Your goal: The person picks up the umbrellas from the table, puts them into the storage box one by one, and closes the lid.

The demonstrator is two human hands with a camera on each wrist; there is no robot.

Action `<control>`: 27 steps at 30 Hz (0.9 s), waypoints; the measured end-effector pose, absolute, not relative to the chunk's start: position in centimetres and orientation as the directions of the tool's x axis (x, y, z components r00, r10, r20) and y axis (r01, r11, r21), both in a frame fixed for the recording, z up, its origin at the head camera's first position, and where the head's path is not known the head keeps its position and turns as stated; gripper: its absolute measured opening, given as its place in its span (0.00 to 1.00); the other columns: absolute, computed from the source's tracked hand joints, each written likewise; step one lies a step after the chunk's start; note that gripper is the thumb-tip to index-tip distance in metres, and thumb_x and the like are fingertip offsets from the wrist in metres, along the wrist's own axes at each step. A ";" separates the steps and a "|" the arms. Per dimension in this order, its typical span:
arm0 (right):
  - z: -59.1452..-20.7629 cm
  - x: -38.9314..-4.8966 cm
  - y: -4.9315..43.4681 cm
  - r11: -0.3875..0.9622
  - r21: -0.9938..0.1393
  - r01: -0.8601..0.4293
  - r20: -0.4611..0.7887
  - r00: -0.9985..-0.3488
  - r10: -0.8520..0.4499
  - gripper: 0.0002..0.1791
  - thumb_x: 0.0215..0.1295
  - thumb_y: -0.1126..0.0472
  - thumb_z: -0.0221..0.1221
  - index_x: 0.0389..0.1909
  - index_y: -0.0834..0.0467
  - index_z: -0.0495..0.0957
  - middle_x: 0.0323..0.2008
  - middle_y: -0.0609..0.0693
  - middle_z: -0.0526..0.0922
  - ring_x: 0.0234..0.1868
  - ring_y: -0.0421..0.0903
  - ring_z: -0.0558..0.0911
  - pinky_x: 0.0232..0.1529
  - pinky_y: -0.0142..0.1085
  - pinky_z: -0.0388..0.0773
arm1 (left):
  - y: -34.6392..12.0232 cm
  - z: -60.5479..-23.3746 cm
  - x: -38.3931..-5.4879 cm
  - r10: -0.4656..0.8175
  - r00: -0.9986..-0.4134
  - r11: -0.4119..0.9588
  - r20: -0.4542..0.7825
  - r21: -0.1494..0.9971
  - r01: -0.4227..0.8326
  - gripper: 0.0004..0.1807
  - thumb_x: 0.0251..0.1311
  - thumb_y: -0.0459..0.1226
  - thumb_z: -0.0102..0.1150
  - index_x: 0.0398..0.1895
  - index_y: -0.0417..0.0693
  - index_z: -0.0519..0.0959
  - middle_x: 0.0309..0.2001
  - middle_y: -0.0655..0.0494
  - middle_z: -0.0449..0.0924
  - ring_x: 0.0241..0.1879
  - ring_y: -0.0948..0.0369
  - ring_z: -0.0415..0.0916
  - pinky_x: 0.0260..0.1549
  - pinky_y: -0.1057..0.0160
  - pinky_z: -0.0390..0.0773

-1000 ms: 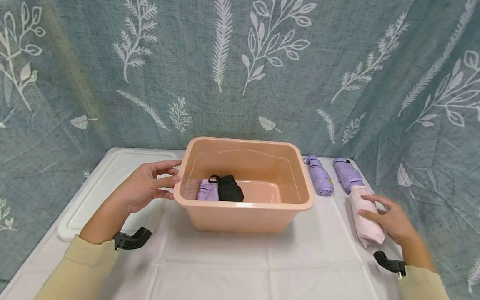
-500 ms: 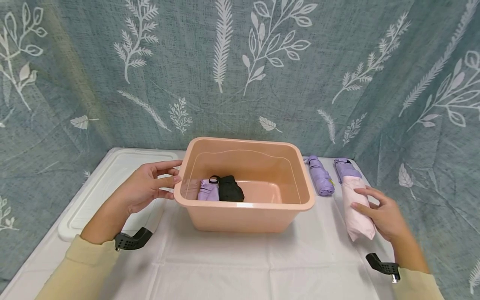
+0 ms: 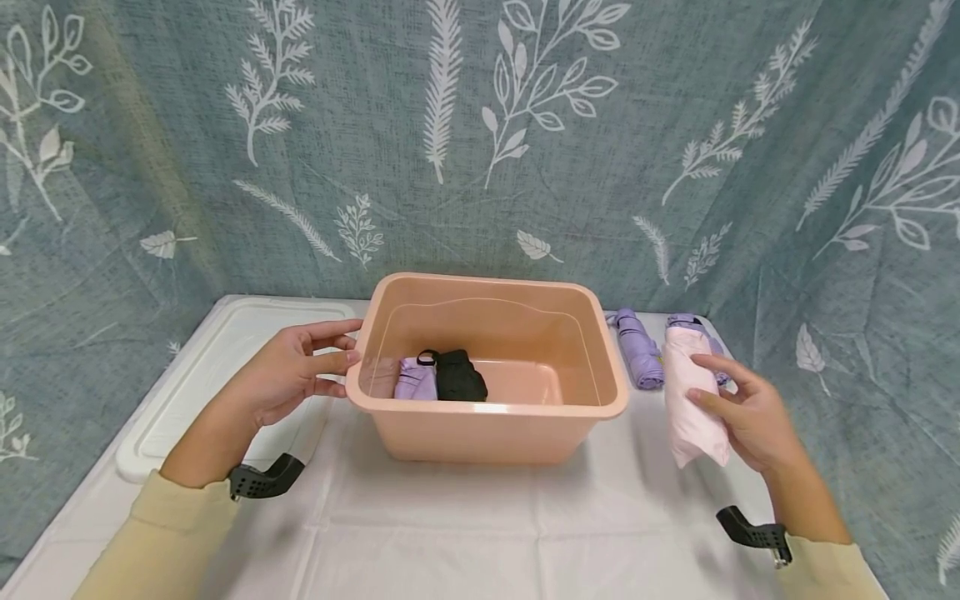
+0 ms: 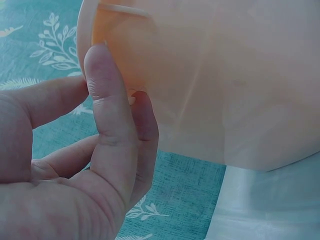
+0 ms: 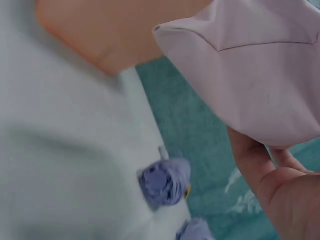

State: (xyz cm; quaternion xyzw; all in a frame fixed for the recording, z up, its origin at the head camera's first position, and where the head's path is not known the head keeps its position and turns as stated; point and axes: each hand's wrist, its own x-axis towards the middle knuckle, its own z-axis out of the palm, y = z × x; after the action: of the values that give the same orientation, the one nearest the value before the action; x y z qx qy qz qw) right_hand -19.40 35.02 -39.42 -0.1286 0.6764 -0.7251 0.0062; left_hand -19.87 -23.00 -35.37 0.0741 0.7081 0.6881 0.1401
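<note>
My left hand (image 3: 300, 367) holds the left rim of a peach plastic bin (image 3: 480, 429), thumb at the rim and fingertips tucked under it. In the left wrist view, curled fingers (image 4: 112, 115) touch the bin's outer wall (image 4: 210, 85). At the right, my right hand (image 3: 750, 417) grips a long pink fabric pouch (image 3: 690, 400) from its right side, above the table. The right wrist view shows the pouch's seamed end (image 5: 255, 75); its contents are hidden. Inside the bin lie a lilac cloth bundle (image 3: 416, 381) and a black pouch (image 3: 460, 379) with a loop.
Two purple folded umbrellas lie at the back right: one (image 3: 640, 350) beside the bin, the other (image 3: 722, 343) partly behind the pink pouch. A white lid (image 3: 217, 375) lies at the left on the white tablecloth (image 3: 450, 533). A teal leaf-patterned curtain (image 3: 337, 150) hangs behind.
My right hand has moved leftward and slightly back with the pink pouch, lifting it; the pouch now covers part of the rightmost umbrella. My left hand and the bin have stayed put.
</note>
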 end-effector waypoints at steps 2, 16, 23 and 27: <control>-38.8 -19.3 34.4 -0.104 -0.980 -0.169 0.188 -0.961 -0.202 0.27 0.70 0.80 0.54 0.65 0.57 0.77 0.59 0.47 0.70 0.38 0.40 0.86 0.32 0.33 0.88 | -23.0 -35.4 -19.9 0.298 -0.949 0.044 -0.099 0.995 -0.090 0.38 0.70 0.31 0.62 0.79 0.35 0.58 0.47 0.56 0.74 0.35 0.63 0.83 0.34 0.62 0.88; -34.4 -20.0 30.3 -0.114 -0.981 -0.156 0.182 -0.945 -0.273 0.28 0.71 0.78 0.55 0.69 0.56 0.74 0.59 0.52 0.70 0.39 0.42 0.87 0.33 0.35 0.89 | -23.0 -34.9 -19.8 0.287 -0.949 0.099 -0.126 0.990 -0.102 0.38 0.69 0.32 0.62 0.79 0.37 0.58 0.48 0.56 0.73 0.36 0.63 0.83 0.35 0.62 0.89; -32.2 -20.8 27.5 -0.059 -0.992 -0.107 0.119 -0.960 -0.253 0.28 0.70 0.73 0.60 0.70 0.55 0.73 0.63 0.51 0.68 0.46 0.41 0.86 0.40 0.34 0.89 | -23.1 -34.6 -20.0 0.303 -0.943 0.103 -0.139 0.988 -0.112 0.39 0.70 0.33 0.62 0.80 0.38 0.56 0.48 0.57 0.72 0.39 0.64 0.83 0.36 0.62 0.89; -31.3 -21.5 25.8 -0.050 -0.996 -0.073 0.083 -0.966 -0.245 0.29 0.69 0.72 0.62 0.69 0.55 0.74 0.64 0.51 0.67 0.47 0.41 0.85 0.41 0.34 0.89 | -23.1 -34.4 -19.9 0.304 -0.942 0.106 -0.142 0.988 -0.115 0.39 0.70 0.33 0.62 0.80 0.37 0.57 0.48 0.57 0.72 0.38 0.65 0.83 0.36 0.62 0.89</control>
State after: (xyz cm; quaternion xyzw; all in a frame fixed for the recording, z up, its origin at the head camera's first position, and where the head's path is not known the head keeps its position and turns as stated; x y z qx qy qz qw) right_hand -21.46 25.81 -31.26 -0.1159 0.6865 -0.7153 0.0604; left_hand -19.89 -23.06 -34.36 0.0652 0.7267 0.6655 0.1575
